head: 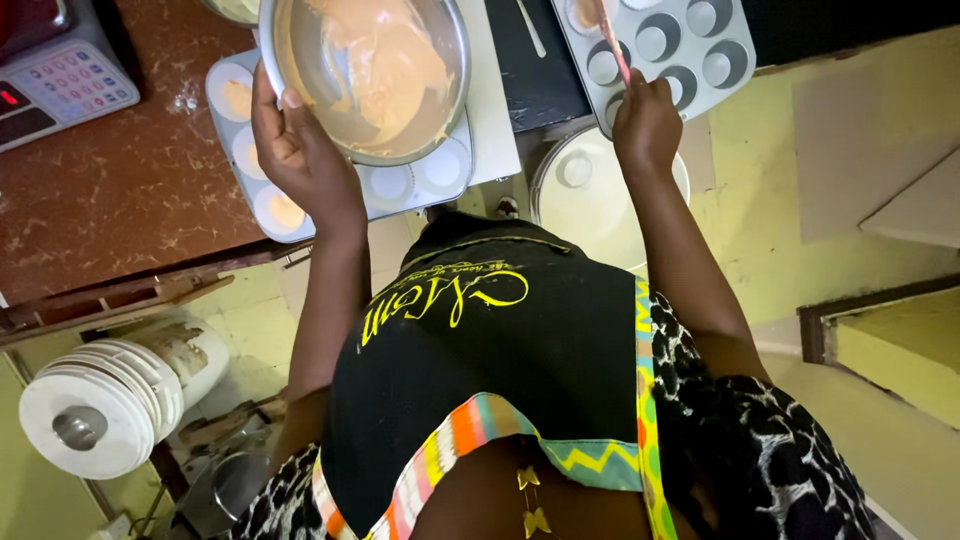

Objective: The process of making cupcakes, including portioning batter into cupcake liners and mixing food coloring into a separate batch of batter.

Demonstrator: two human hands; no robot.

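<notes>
Head view: the left hand [300, 150], at ten o'clock, curls its fingers over the rim of a round steel bowl of orange batter [365, 75], which hides a lined muffin tray [262, 185]. The right hand [648, 125], at one o'clock, pinches a pink-handled spatula [612, 45] above a grey muffin tin [690, 45]; its tip is cut off.

The person wears a black apron [500, 370] with yellow lettering and a multicoloured zigzag trim. Beneath it shows a black-and-white patterned garment [760, 450]. Both arms are bare.
</notes>
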